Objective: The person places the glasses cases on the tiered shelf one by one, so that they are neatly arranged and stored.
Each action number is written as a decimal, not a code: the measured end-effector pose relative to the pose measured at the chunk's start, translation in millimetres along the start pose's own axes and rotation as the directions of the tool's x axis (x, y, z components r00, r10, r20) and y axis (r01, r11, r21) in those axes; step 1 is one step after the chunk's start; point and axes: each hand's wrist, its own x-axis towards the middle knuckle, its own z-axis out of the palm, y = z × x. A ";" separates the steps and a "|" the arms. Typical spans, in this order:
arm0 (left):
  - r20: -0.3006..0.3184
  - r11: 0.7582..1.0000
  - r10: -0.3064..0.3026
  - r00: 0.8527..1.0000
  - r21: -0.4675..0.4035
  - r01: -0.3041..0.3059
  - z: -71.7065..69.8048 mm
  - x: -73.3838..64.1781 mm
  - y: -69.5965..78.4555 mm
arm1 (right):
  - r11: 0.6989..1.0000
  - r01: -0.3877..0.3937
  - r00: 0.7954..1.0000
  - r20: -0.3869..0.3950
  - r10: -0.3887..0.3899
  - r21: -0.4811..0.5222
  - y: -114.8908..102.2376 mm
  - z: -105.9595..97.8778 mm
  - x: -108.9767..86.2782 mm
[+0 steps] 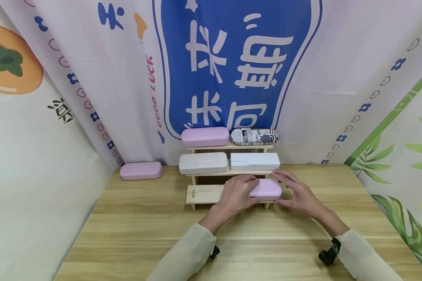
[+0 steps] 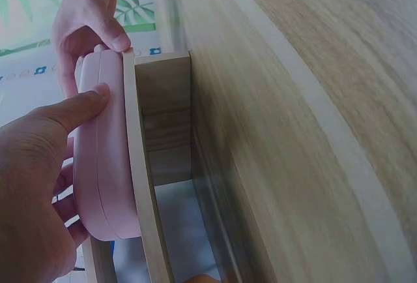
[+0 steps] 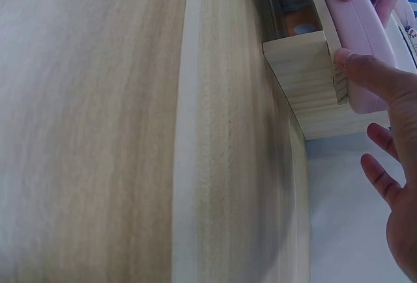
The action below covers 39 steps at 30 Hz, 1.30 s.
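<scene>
A pink glasses case (image 1: 268,189) lies on the right part of the lowest tier of a small wooden step rack (image 1: 204,194). My left hand (image 1: 236,194) grips it from the left, thumb on the front side and fingers behind, as the left wrist view shows. At the case's right end is my right hand (image 1: 300,196), with its thumb (image 3: 365,71) against the end of the shelf board and the case's edge. The right hand's lower fingers (image 3: 381,175) are spread loosely, apart from the case; its fingertips behind the case are partly hidden.
On the middle tier sit a speckled whitish case (image 1: 203,163) and a white case (image 1: 254,161). The top tier bears another pink case (image 1: 205,136) and a newsprint-patterned case (image 1: 254,136). A further pink case (image 1: 141,171) lies on the wooden table (image 1: 144,234), left of the rack. A printed curtain (image 1: 337,78) hangs behind.
</scene>
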 end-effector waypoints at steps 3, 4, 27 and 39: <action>-0.006 1.000 0.009 1.000 0.007 -0.009 -0.6 0.0 0.2 | 1.000 0.004 1.000 -0.002 -0.004 0.004 -0.6 -0.4 0.2; -0.006 1.000 0.010 1.000 0.008 -0.010 -0.6 0.0 0.2 | 1.000 0.007 1.000 -0.003 -0.007 0.003 -0.4 -0.4 0.3; 0.031 0.990 0.004 1.000 -0.143 0.001 -35.2 -18.9 -11.3 | 1.000 -0.019 1.000 0.024 0.019 -0.007 1.2 0.1 -1.2; -0.068 0.968 0.030 0.997 -0.246 -0.046 -60.2 -33.5 -19.7 | 1.000 -0.029 0.999 0.026 0.030 -0.009 1.2 0.0 -1.5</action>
